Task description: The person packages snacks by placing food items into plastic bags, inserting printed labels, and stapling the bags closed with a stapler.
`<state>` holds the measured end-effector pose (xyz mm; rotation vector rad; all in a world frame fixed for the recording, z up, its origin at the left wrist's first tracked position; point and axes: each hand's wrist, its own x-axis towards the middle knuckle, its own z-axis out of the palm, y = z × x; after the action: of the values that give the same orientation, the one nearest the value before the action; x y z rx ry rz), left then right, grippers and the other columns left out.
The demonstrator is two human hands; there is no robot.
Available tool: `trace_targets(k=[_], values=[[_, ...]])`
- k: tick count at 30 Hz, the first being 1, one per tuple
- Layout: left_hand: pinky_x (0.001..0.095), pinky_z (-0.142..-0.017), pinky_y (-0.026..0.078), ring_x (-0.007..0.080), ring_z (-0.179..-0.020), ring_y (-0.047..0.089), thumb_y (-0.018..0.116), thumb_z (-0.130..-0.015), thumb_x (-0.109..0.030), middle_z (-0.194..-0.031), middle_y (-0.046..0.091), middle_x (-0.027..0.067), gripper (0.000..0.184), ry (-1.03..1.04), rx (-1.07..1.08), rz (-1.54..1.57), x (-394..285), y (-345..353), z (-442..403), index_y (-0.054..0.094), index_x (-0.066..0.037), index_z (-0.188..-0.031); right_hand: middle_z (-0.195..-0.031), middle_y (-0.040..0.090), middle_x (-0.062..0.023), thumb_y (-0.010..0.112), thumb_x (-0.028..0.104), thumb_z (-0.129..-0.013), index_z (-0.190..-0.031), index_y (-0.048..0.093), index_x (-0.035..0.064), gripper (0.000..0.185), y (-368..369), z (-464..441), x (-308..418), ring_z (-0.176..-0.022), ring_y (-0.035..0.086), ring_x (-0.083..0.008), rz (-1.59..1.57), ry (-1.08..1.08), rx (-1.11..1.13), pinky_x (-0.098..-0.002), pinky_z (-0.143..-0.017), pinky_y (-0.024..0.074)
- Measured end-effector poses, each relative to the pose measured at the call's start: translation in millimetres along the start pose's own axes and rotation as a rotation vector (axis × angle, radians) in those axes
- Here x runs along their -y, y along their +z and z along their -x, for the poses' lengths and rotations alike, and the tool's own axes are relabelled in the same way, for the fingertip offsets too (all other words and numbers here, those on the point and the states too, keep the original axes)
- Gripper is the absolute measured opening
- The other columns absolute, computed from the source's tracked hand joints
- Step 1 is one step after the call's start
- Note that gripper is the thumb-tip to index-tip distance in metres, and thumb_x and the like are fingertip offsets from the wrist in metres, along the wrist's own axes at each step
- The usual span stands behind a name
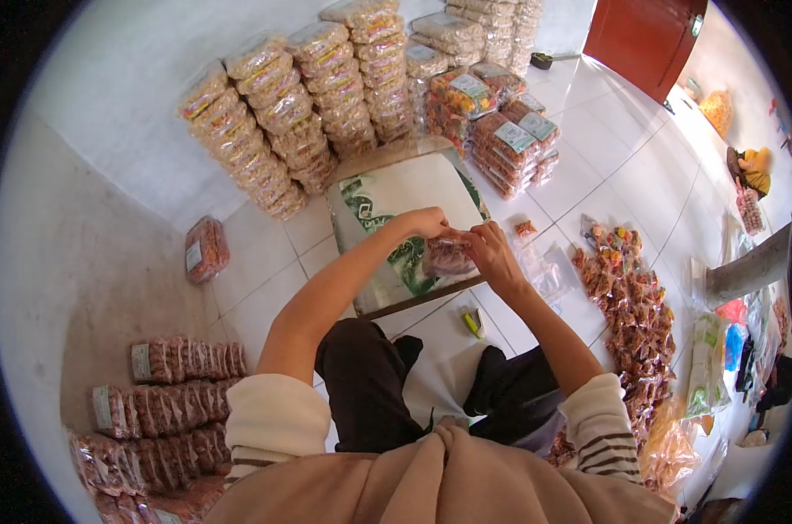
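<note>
A clear plastic bag with reddish-brown contents rests on the near right part of a low box-like table with a white and green top. At the bag's upper edge my left hand is closed, its fingers bent over the plastic. My right hand pinches the same edge from the right, close beside the left. The exact fingertip contact is partly hidden by the knuckles. A small filled packet and empty clear bags lie on the floor just right of the table.
Tall stacks of packed bags line the wall behind, with labelled packs beside them. Many small packets spread over the floor at right. More packs are piled at lower left. A yellow-green tool lies near my feet. Another person sits far right.
</note>
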<state>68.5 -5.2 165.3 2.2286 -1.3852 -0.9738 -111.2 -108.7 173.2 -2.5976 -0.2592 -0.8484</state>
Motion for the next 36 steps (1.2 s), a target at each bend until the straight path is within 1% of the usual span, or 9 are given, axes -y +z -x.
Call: trace_targets(k=[2,4,5,7,10,16,23,29,36], values=[[0.035,-0.058,0.043,0.0202,-0.059,0.055,0.06,-0.078,-0.044,-0.064,0.061,0.0102,0.045,-0.012,0.004,0.005,-1,7,2,0.063,0.001,-0.078,-0.089,0.052,-0.0102,0.066,-0.002,-0.062,-0.093,0.056,0.0023,0.033,0,-1,-1,-0.088,0.049,-0.0276,-0.012,-0.005,-0.004,-0.0355,-0.076,0.0432],[0.0354,-0.063,0.044,0.0258,-0.069,0.055,0.063,-0.076,-0.038,-0.074,0.059,0.0103,0.038,0.023,-0.4,-0.26,-15,17,18,0.061,-0.001,-0.083,-0.089,0.052,-0.01,0.064,0.0,-0.063,-0.094,0.056,0.0025,0.033,-1,-2,-1,-0.088,0.048,-0.0268,-0.026,0.003,0.007,-0.0352,-0.078,0.0422],[0.0354,-0.063,0.044,0.0258,-0.069,0.055,0.063,-0.076,-0.038,-0.074,0.059,0.0103,0.038,0.026,-0.4,-0.262,-26,19,29,0.061,-0.001,-0.083,-0.089,0.051,-0.0097,0.061,0.001,-0.064,-0.095,0.056,0.0028,0.032,-1,-4,-3,-0.089,0.048,-0.026,-0.041,0.01,0.016,-0.035,-0.08,0.0413],[0.0354,-0.07,0.045,0.0283,-0.081,0.052,0.065,-0.071,-0.027,-0.085,0.053,0.0091,0.03,0.466,-0.773,-0.396,-44,22,56,0.058,-0.004,-0.088,-0.089,0.051,-0.0095,0.062,0.001,-0.064,-0.094,0.056,0.0027,0.031,6,0,-8,-0.089,0.048,-0.026,-0.036,0.013,-0.006,-0.0349,-0.08,0.0413],[0.0336,-0.074,0.044,0.0244,-0.088,0.049,0.066,-0.067,-0.019,-0.088,0.048,0.0072,0.027,0.522,-0.691,-0.488,-40,28,67,0.055,-0.005,-0.088,-0.088,0.051,-0.0094,0.061,0.001,-0.064,-0.09,0.055,0.0025,0.027,5,-2,-6,-0.088,0.048,-0.0262,-0.026,0.018,-0.033,-0.035,-0.08,0.0413],[0.0319,-0.072,0.046,0.0229,-0.084,0.051,0.065,-0.068,-0.016,-0.085,0.049,0.0079,0.023,0.53,-0.648,-0.494,-33,28,65,0.054,-0.003,-0.083,-0.088,0.05,-0.0106,0.057,0.0,-0.066,-0.087,0.054,0.0013,0.021,5,-3,-6,-0.087,0.047,-0.0275,-0.03,0.005,-0.022,-0.0359,-0.078,0.0415],[0.0322,-0.073,0.046,0.0233,-0.083,0.051,0.061,-0.07,-0.009,-0.085,0.048,0.0092,0.021,0.582,-0.698,-0.595,-30,30,63,0.052,0.0,-0.086,-0.089,0.049,-0.012,0.057,-0.001,-0.064,-0.086,0.053,0.0001,0.023,8,-1,-8,-0.088,0.047,-0.028,-0.02,0.0,-0.027,-0.0362,-0.078,0.0414],[0.0329,-0.075,0.045,0.0249,-0.084,0.05,0.056,-0.071,-0.003,-0.085,0.048,0.01,0.02,0.592,-0.764,-0.541,-33,33,62,0.05,0.0,-0.09,-0.089,0.049,-0.0128,0.055,-0.003,-0.064,-0.089,0.052,-0.0007,0.025,4,-1,-6,-0.086,0.047,-0.0284,-0.028,0.02,-0.027,-0.0351,-0.079,0.0415],[0.0368,-0.079,0.041,0.0275,-0.088,0.048,0.054,-0.076,-0.005,-0.088,0.049,0.0113,0.017,0.537,-0.589,-0.325,-29,27,57,0.048,-0.001,-0.092,-0.088,0.048,-0.013,0.052,-0.005,-0.066,-0.091,0.051,-0.0008,0.025,1,-4,-4,-0.088,0.046,-0.0281,-0.035,0.024,0.012,-0.0342,-0.08,0.0406]])
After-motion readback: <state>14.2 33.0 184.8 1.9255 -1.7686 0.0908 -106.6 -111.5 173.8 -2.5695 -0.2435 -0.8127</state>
